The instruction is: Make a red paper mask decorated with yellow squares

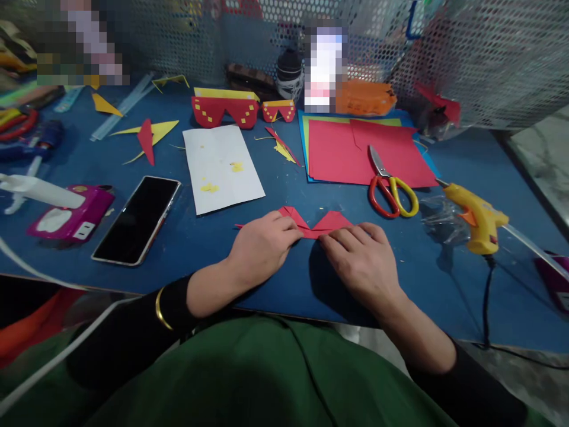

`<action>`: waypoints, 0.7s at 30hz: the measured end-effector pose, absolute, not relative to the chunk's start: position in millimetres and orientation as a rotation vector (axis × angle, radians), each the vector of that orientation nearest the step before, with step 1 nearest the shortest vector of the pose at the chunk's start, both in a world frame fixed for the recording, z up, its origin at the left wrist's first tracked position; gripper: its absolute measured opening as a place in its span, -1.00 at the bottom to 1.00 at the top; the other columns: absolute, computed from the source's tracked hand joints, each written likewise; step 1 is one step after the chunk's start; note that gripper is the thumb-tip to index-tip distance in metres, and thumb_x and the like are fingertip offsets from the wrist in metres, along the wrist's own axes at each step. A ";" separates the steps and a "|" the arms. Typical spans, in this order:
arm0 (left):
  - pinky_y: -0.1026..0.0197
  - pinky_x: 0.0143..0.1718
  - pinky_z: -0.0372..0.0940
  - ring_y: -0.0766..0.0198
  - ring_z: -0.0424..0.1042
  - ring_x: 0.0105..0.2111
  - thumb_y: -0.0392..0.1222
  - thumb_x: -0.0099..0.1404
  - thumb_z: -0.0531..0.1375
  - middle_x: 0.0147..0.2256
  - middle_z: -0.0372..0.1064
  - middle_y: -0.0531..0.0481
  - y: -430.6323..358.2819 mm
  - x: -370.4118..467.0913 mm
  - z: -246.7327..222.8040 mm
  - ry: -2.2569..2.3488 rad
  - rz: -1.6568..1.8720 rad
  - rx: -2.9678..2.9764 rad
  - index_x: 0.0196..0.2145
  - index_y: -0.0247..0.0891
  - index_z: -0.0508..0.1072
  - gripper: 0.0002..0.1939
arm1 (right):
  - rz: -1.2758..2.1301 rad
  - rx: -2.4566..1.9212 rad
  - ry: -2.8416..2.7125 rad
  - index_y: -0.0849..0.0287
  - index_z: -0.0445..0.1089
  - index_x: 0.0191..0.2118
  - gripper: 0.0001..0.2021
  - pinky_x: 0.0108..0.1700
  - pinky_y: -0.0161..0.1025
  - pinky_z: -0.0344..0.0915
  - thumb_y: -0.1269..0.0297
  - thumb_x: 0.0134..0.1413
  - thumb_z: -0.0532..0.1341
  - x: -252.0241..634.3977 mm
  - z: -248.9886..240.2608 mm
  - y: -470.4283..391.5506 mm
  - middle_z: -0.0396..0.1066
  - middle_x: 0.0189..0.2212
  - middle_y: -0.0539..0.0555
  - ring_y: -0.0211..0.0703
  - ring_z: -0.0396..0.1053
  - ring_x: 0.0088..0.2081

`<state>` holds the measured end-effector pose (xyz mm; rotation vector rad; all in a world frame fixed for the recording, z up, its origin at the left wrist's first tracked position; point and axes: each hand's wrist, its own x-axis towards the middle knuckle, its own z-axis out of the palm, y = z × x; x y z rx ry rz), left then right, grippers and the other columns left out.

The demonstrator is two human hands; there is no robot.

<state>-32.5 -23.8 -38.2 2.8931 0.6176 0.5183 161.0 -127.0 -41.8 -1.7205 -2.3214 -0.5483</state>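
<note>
Both hands press a folded red paper piece (316,224) flat on the blue desk (284,279). The left hand (260,246) pinches its left wing with fingers curled; the right hand (362,258) lies with fingers spread low over the right wing. To crease it well, I judge the fingertips should run outward from the narrow middle while the other hand pins the paper. The piece is bright red, bow-shaped, two angular wings meeting at a pinched centre, near the desk's front edge. Scissors (391,187) lie beyond the right hand, a phone (137,219) to the left.
</note>
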 end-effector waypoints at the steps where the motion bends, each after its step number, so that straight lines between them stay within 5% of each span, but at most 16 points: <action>1: 0.19 -0.26 0.32 0.21 0.41 -0.25 -0.29 0.43 0.13 -0.26 0.55 -0.01 -21.3 -31.2 -39.1 0.641 0.554 2.864 -0.20 -0.22 0.60 -0.78 | -0.552 -1.712 -2.326 0.17 0.51 -0.24 -0.80 -0.03 -0.12 0.09 0.46 0.29 0.13 162.2 -41.9 -126.1 0.52 -0.38 0.02 -0.16 0.32 -0.29; 13: 0.16 -0.29 0.27 0.18 0.42 -0.27 -0.20 0.43 0.16 -0.29 0.51 -0.04 -15.7 -22.6 -42.6 0.671 0.533 2.883 -0.31 -0.28 0.55 -0.80 | -0.536 -1.719 -2.290 0.16 0.49 -0.31 -0.75 -0.06 -0.13 0.08 0.45 0.33 0.09 162.8 -47.3 -120.5 0.48 -0.43 0.01 -0.17 0.30 -0.32; 21: 0.16 -0.23 0.26 0.18 0.42 -0.25 -0.22 0.43 0.17 -0.27 0.52 -0.04 -13.4 -19.7 -45.9 0.705 0.539 2.769 -0.31 -0.27 0.55 -0.81 | -0.261 -1.815 -2.010 0.13 0.52 -0.27 -0.85 -0.08 -0.13 0.09 0.25 0.29 0.22 159.7 -51.6 -117.7 0.50 -0.37 0.00 -0.16 0.35 -0.30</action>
